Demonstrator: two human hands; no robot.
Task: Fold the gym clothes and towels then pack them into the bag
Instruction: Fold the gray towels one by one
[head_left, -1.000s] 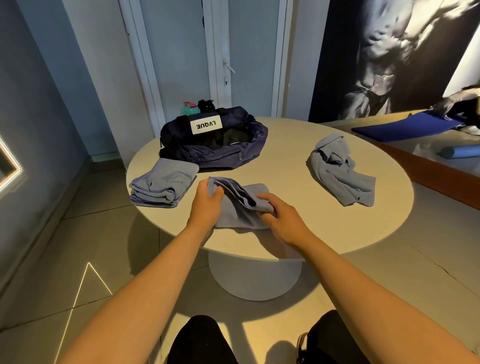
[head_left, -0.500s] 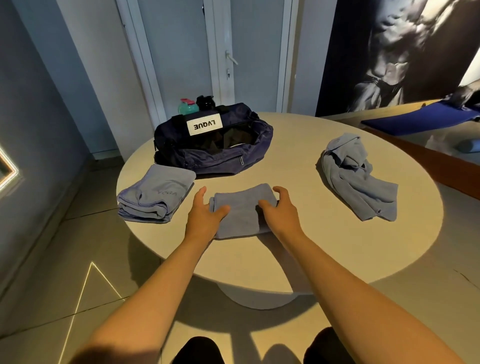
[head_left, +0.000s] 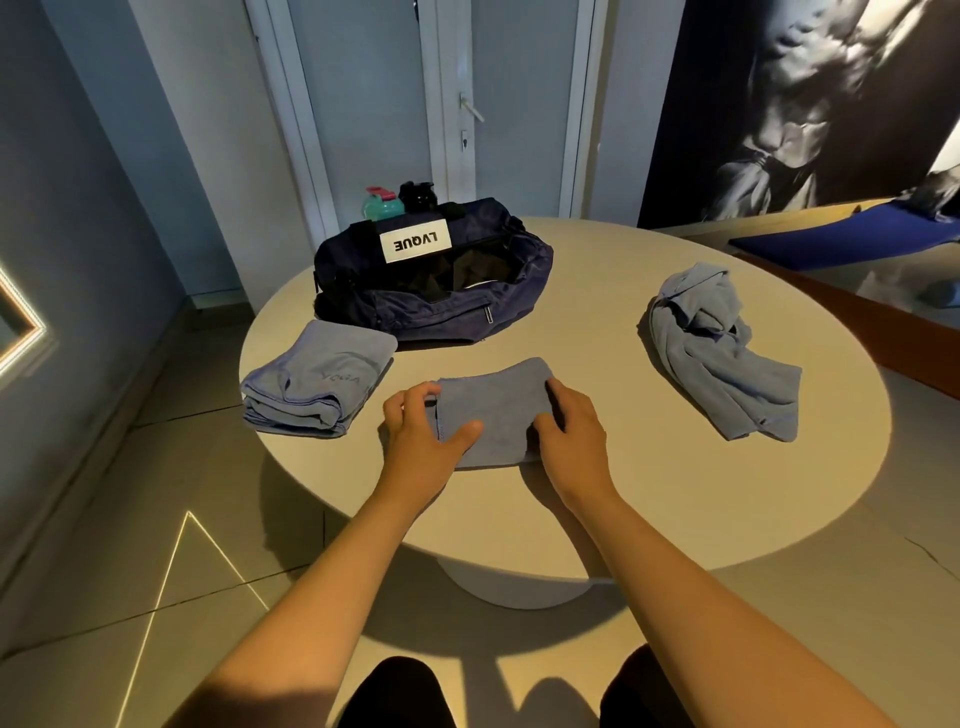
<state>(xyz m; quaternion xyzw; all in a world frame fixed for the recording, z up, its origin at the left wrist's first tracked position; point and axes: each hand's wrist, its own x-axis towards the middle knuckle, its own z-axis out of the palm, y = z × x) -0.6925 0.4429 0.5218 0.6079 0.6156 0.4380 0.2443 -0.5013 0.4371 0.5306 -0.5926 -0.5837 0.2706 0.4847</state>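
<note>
three blue-grey pieces of fabric lie on the round table (head_left: 701, 483), and we take them from left to right. nearest the left rim sits a folded towel (head_left: 317, 384), thick and layered, with faint "yoga" lettering on its top face. just beyond it, towards the far edge, stands the navy bag (head_left: 431, 306), its zip open and its dark inside showing, a white label reading upside down from where we look. behind the bag we see the tops of a teal bottle (head_left: 382, 203) and a black bottle (head_left: 418, 193), side by side.

in front of the bag, near our edge of the table, a small folded cloth (head_left: 493, 410) lies flat. the left hand (head_left: 421, 436) holds its left edge, the thumb laid across the top and the fingers curled at the side. the right hand (head_left: 571, 431) holds the right edge in the same way, fingers bent over the border. the two hands are apart, with the cloth between them.

further right, well apart from the hands, a crumpled garment (head_left: 722, 353) lies unfolded in a loose heap. past the table's right side, a blue mat (head_left: 841, 239) rests on a low ledge.
</note>
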